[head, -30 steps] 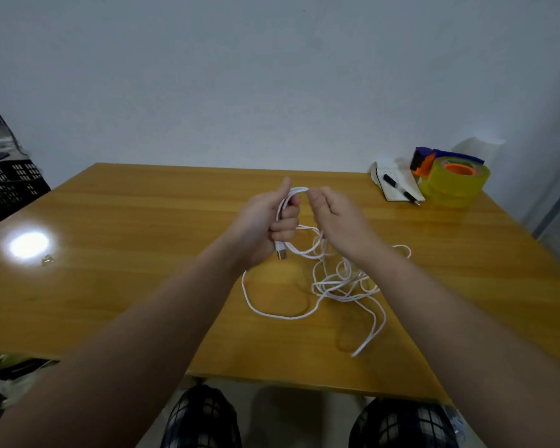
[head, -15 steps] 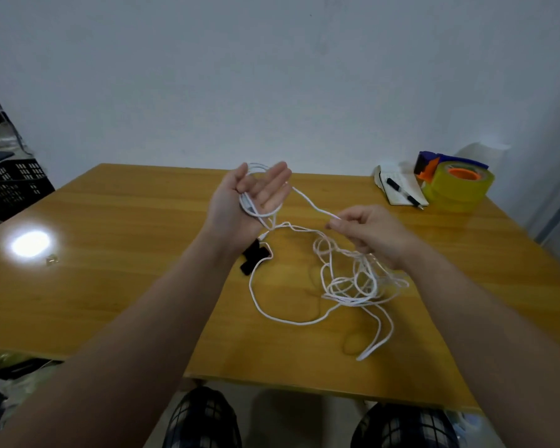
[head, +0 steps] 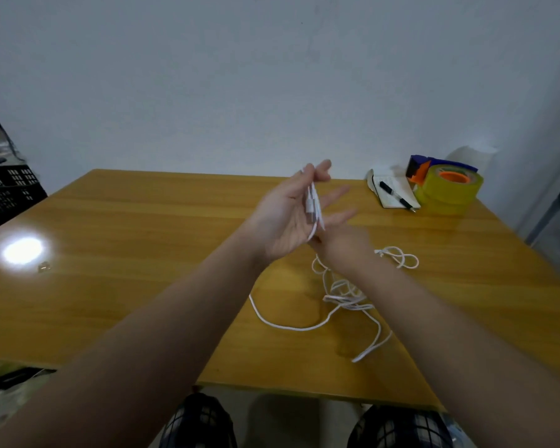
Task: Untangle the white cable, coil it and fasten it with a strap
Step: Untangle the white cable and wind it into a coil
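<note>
The white cable (head: 346,299) lies in a loose tangle on the wooden table (head: 126,253), one end trailing toward the near edge and a small loop out to the right. My left hand (head: 288,218) is raised palm-up over the table. A few turns of the cable run across its palm, its thumb pinches them at the top, and its fingers stretch out. My right hand (head: 345,245) sits just behind and below the left one, gripping the strand that rises from the tangle; its fingertips are hidden. No strap shows.
At the back right lie a notebook (head: 396,197) with a black pen (head: 393,194), stacked yellow tape rolls (head: 450,192) and a blue-orange dispenser (head: 419,168). A black crate (head: 7,192) stands off the left. A small metal bit (head: 44,267) lies by the glare.
My left hand rose and moved right with the cable turns on its palm. My right hand swung in under it, pulling more cable up. The black strap on the table is now hidden.
</note>
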Tool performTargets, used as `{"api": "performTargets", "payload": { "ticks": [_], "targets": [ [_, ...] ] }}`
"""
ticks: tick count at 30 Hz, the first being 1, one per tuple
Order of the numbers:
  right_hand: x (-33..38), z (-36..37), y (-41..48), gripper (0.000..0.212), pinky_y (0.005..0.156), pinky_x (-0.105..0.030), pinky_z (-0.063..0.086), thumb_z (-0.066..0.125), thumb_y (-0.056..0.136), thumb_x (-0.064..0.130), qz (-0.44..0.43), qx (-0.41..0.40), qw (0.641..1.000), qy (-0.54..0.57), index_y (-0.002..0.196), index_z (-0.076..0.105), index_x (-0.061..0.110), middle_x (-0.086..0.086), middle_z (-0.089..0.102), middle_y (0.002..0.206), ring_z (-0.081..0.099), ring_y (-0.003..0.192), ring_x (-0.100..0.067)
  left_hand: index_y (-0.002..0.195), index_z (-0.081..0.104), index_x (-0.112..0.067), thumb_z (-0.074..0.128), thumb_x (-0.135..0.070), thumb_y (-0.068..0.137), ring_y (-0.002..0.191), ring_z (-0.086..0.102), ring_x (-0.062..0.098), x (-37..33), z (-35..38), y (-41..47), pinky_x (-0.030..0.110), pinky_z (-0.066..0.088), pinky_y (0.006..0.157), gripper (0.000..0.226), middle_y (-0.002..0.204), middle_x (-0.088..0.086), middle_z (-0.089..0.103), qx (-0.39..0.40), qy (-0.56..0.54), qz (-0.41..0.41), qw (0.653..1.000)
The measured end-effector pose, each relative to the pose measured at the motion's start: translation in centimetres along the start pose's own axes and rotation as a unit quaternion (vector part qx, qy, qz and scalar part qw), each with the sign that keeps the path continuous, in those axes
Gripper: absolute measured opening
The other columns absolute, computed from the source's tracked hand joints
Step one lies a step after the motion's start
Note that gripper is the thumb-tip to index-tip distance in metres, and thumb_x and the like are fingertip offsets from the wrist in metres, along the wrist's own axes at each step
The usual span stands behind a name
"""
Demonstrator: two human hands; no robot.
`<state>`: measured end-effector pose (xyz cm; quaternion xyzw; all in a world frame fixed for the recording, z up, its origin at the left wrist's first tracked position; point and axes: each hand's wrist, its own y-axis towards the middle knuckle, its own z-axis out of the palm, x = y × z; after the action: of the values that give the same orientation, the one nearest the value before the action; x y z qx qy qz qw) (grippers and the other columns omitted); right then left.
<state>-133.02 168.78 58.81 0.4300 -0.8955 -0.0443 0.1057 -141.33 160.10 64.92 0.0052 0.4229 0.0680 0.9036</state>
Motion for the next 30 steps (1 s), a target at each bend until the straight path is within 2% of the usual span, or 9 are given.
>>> {"api": "performTargets", "payload": {
  "ticks": [2, 5, 11, 14, 17, 20, 23, 26, 30],
  "targets": [
    [0.6, 0.0, -0.5, 0.031, 0.069, -0.034, 0.044, 0.042, 0.098, 0.034, -0.080, 0.027, 0.996, -0.002, 0.115, 0.062, 0.018, -0.012, 0.067, 0.107, 0.060, 0.097, -0.031, 0.088, 0.057, -0.014, 0.035, -0.027, 0.102, 0.106, 0.051, 0.017, -0.5, -1.2, 1.4, 0.035, 0.049, 0.078, 0.029, 0.106, -0.006, 0.055, -0.064, 0.076, 0.052, 0.994],
    [-0.5, -0.8, -1.5, 0.034, 0.077, -0.027, 0.041, 0.052, 0.095, 0.026, -0.098, 0.070, 0.979, 0.162, 0.127, 0.058, 0.018, -0.010, 0.067, 0.112, 0.060, 0.094, -0.020, 0.083, 0.056, -0.017, 0.035, -0.027, 0.103, 0.080, 0.047, 0.012, -2.1, -4.4, 2.7, 0.025, 0.036, 0.063, 0.030, 0.080, -0.005, 0.049, -0.172, 0.142, 0.101, 0.970],
    [-3.6, -1.3, -2.8, 0.029, 0.078, -0.037, 0.049, 0.054, 0.094, 0.026, -0.063, 0.050, 0.979, 0.189, 0.121, 0.061, 0.019, 0.000, 0.063, 0.080, 0.059, 0.075, -0.017, 0.082, 0.063, -0.020, 0.037, -0.033, 0.102, 0.064, 0.043, 0.013, -3.2, -9.0, 2.8, 0.031, 0.035, 0.064, 0.035, 0.071, 0.000, 0.043, -0.258, 0.218, 0.151, 0.929],
    [-4.8, -1.3, -3.5, 0.027, 0.081, -0.038, 0.050, 0.053, 0.094, 0.029, -0.050, 0.020, 0.982, 0.183, 0.118, 0.064, 0.025, 0.001, 0.069, 0.099, 0.061, 0.087, -0.015, 0.081, 0.063, -0.021, 0.038, -0.032, 0.102, 0.061, 0.041, 0.012, -3.2, -9.8, 2.7, 0.031, 0.033, 0.057, 0.035, 0.067, -0.002, 0.046, -0.281, 0.223, 0.159, 0.920],
    [-4.4, -1.6, -3.3, 0.027, 0.074, -0.032, 0.046, 0.047, 0.096, 0.034, -0.109, -0.020, 0.991, 0.070, 0.119, 0.063, 0.033, 0.008, 0.065, 0.111, 0.059, 0.104, -0.017, 0.082, 0.063, -0.021, 0.041, -0.031, 0.101, 0.073, 0.050, 0.014, -1.9, -8.3, 2.9, 0.031, 0.032, 0.058, 0.031, 0.079, -0.001, 0.053, -0.234, 0.277, 0.115, 0.925],
    [-3.4, -2.1, -2.6, 0.027, 0.062, -0.032, 0.039, 0.045, 0.096, 0.038, -0.137, -0.062, 0.989, 0.000, 0.116, 0.063, 0.034, 0.004, 0.057, 0.103, 0.058, 0.094, -0.022, 0.086, 0.058, -0.018, 0.037, -0.031, 0.102, 0.100, 0.061, 0.015, -0.4, -5.6, 3.0, 0.033, 0.046, 0.076, 0.029, 0.107, 0.001, 0.063, -0.147, 0.313, 0.030, 0.938],
    [-2.8, -2.4, -2.2, 0.022, 0.058, -0.032, 0.038, 0.053, 0.092, 0.032, -0.180, -0.101, 0.977, 0.049, 0.106, 0.070, 0.027, -0.003, 0.054, 0.091, 0.057, 0.079, -0.026, 0.082, 0.054, -0.012, 0.038, -0.026, 0.102, 0.076, 0.066, 0.013, 0.3, -3.9, 3.0, 0.029, 0.053, 0.065, 0.029, 0.082, 0.002, 0.067, -0.111, 0.276, 0.010, 0.955],
    [-2.1, -2.8, -2.1, 0.026, 0.062, -0.038, 0.048, 0.053, 0.085, 0.030, -0.202, -0.111, 0.965, 0.123, 0.097, 0.073, 0.020, -0.005, 0.059, 0.085, 0.059, 0.077, -0.026, 0.078, 0.051, -0.010, 0.038, -0.023, 0.102, 0.051, 0.054, 0.013, 1.0, -3.0, 2.9, 0.028, 0.041, 0.050, 0.031, 0.055, -0.001, 0.059, -0.101, 0.258, -0.004, 0.961],
    [-2.1, -3.2, -2.3, 0.007, 0.069, -0.043, 0.050, 0.057, 0.088, 0.024, -0.159, -0.106, 0.958, 0.214, 0.090, 0.064, 0.021, 0.007, 0.067, 0.086, 0.063, 0.079, -0.014, 0.077, 0.047, -0.011, 0.039, -0.019, 0.102, 0.042, 0.052, 0.012, 2.0, -2.3, 2.2, 0.022, 0.047, 0.046, 0.028, 0.052, 0.003, 0.054, -0.082, 0.242, -0.050, 0.965]
  ]
}}
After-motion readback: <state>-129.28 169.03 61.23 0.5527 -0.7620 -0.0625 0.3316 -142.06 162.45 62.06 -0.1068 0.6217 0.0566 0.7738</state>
